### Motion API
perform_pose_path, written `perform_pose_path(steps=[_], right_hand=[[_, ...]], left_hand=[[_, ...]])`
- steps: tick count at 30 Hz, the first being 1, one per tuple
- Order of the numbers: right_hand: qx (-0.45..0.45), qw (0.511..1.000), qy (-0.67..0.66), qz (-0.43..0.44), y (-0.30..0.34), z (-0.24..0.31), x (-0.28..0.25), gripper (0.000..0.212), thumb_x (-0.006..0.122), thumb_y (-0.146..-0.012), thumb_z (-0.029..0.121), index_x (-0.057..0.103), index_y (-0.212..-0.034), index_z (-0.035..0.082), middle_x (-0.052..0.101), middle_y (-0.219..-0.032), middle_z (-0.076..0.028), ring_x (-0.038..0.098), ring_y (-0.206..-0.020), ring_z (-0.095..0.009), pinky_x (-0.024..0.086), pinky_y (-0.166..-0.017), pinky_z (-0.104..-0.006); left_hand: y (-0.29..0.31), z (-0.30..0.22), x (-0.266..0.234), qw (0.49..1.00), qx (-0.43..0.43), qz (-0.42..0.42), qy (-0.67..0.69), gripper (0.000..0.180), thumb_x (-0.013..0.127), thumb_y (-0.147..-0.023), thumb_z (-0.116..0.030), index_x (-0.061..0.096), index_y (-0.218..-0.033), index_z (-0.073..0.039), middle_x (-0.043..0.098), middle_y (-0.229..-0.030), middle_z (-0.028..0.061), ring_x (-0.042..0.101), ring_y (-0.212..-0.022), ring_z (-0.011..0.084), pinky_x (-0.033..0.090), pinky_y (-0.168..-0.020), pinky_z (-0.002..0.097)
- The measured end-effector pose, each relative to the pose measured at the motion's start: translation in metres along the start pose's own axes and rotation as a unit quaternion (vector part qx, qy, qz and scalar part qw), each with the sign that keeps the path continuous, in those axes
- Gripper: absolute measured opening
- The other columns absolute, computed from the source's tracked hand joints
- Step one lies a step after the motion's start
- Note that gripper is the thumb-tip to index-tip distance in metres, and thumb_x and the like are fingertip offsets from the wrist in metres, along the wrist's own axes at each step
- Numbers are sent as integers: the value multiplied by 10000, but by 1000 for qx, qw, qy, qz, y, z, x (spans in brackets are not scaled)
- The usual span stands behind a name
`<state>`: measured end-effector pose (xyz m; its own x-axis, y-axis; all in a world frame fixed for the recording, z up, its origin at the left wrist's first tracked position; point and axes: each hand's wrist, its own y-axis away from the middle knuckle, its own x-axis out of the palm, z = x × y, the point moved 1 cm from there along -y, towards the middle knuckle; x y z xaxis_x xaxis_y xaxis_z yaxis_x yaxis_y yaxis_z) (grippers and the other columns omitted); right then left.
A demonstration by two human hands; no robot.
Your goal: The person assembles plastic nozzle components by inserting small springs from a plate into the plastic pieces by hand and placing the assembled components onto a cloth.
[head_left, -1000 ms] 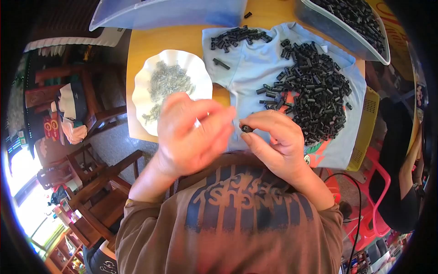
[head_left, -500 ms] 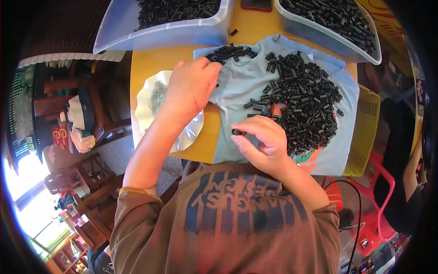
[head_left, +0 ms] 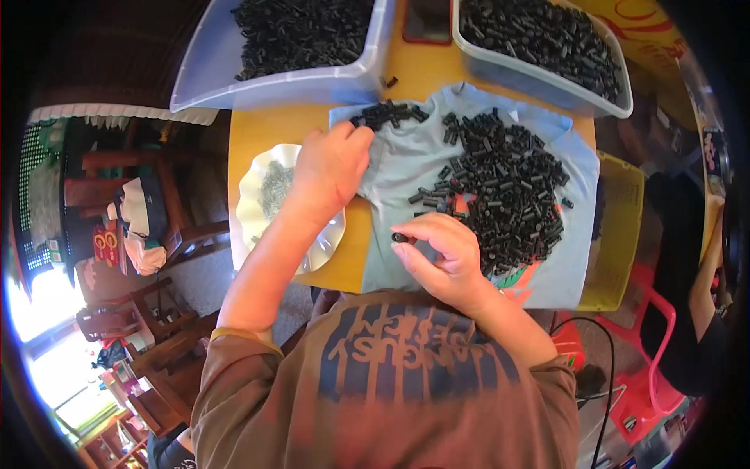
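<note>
My right hand (head_left: 449, 258) pinches a small black cylindrical plastic part (head_left: 399, 238) between thumb and fingertips, above the light-blue cloth. To its right lies a large heap of similar black parts (head_left: 508, 191). My left hand (head_left: 332, 168) reaches over the edge of the cloth, fingers curled, at the near side of a smaller pile of black parts (head_left: 393, 114). Its fingertips are mostly hidden, so what they hold cannot be made out. Beneath my left wrist stands a white wavy-rimmed plate (head_left: 248, 191) holding many tiny clear or silvery pieces (head_left: 276, 187).
Two plastic bins full of black parts, a left bin (head_left: 312, 78) and a right bin (head_left: 539, 70), stand at the far side of the yellow table (head_left: 262, 129). Between them lies a dark phone-like slab (head_left: 427, 19). A yellow basket (head_left: 621, 234) and a pink chair (head_left: 652, 367) are at right.
The whole view has shifted slightly, with the table lower in the picture. My right hand still pinches the black part; my left hand stays by the small pile.
</note>
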<state>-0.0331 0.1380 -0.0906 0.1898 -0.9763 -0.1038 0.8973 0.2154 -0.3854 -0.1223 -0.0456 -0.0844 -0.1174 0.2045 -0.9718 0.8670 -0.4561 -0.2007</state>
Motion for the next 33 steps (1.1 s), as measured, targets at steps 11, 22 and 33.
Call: perform_pose_path(steps=[11,22,33], right_hand=[[48,999,13,11,0,2,3,156,674,-741,10,642,-892,-2,632,-752,-100,601,-669,-224,465,-614,-304],[98,995,19,5,10,9,17,164,671,-772,29,638,-928,-10,617,-767,-90,589,-685,-181,462,-630,-271],[239,923,-294,-73,-7,40,10,190,635,-859,36,606,-1040,-17,621,-942,-6,544,-866,-56,438,-746,-201]], left_hand=[[4,-3,-1,999,-11,-41,19,94,591,-746,-128,516,-791,-94,536,-732,94,553,-656,312,428,-633,413],[19,-3,-6,997,-33,-44,48,109,591,-735,-124,529,-805,-69,568,-770,108,565,-715,324,433,-660,426],[49,-43,-81,786,-120,16,607,111,582,-751,42,613,-854,20,559,-833,34,518,-684,70,419,-620,208]])
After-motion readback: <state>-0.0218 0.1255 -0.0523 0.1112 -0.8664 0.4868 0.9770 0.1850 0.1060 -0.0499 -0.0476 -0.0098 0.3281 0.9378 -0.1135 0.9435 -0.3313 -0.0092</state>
